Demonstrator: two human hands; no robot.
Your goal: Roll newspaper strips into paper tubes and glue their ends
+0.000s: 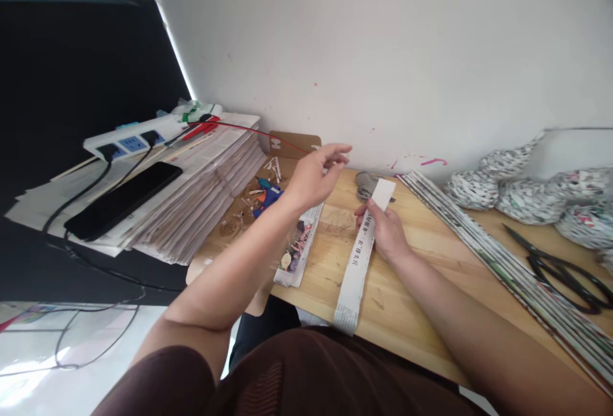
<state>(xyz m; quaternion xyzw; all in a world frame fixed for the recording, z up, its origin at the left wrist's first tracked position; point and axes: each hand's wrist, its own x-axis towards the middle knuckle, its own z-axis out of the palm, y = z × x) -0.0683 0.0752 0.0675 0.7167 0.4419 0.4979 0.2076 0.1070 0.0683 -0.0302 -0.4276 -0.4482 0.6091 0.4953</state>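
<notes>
A long flat strip of newspaper (357,269) is pinched near its upper end between the thumb and fingers of my right hand (387,229). The strip slants down to the table's front edge, by my body. My left hand (316,174) is raised to the left of it, fingers loosely stretched and apart, holding nothing. Below my left forearm lies a stack of printed paper strips (301,256), partly covered by the arm. A blue and orange tool (269,199) sits just beyond that forearm. Behind the strip's upper end is a crumpled grey thing (366,184).
Thin rolled newspaper sticks (472,246) lie diagonally at right, beside black scissors (558,268) and woven paper shapes (524,202). At left, a tall newspaper stack (191,211) carries a phone (125,199) and a power strip (134,140) with cables. Brown cardboard (225,227) holds scraps.
</notes>
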